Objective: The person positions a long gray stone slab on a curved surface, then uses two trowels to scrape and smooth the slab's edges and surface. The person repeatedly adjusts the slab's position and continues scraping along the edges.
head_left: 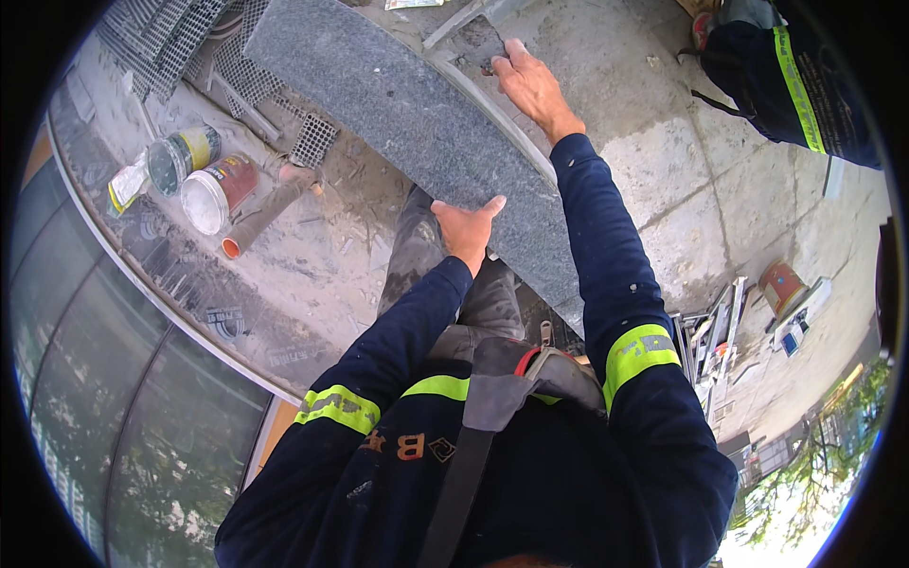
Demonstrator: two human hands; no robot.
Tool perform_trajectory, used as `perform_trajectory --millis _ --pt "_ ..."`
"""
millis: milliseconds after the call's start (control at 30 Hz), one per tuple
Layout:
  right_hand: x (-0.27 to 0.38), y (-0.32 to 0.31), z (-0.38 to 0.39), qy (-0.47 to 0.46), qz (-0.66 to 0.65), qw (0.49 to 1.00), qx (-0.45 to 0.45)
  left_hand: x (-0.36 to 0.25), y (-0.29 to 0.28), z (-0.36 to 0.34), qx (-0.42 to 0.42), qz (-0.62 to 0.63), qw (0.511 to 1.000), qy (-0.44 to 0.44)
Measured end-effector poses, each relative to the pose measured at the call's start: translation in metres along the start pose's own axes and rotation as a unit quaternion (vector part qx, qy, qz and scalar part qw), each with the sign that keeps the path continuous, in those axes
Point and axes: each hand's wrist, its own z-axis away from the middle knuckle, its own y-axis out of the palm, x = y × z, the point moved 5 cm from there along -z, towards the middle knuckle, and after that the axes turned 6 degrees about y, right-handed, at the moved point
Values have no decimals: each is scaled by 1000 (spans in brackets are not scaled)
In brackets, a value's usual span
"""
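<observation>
A long speckled grey stone slab (379, 104) slants in front of me, from the upper left down to my knees. At its near edge is my left hand (464, 232), thumb stretched over the top face and the other fingers partly hidden; it grips the slab there. Beyond the far edge, my right hand (532, 90) has its fingers curled together. Whatever lies between those fingertips is too small to make out. A pale strip (502, 118) runs along the slab's far side, just below the right hand.
Two buckets (204, 201) and an orange-ended tube (251, 227) lie at left, below grey plastic grating (170, 43). A light bar frame (464, 24) lies past the slab. Another person (791, 80) is at upper right. Metal pieces (710, 336) and a reddish bucket (782, 287) are at right.
</observation>
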Motion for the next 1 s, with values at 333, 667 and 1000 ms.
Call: perform_trajectory --millis 333,667,1000 --pt "56 -13 -1 -108 184 977 -30 3 2 -2 6 20 1000 3" --pt "68 -9 -4 -97 222 970 -34 -9 -2 4 14 23 1000 -10" --pt "70 -9 -3 -97 217 971 -20 -3 -1 1 4 22 1000 2"
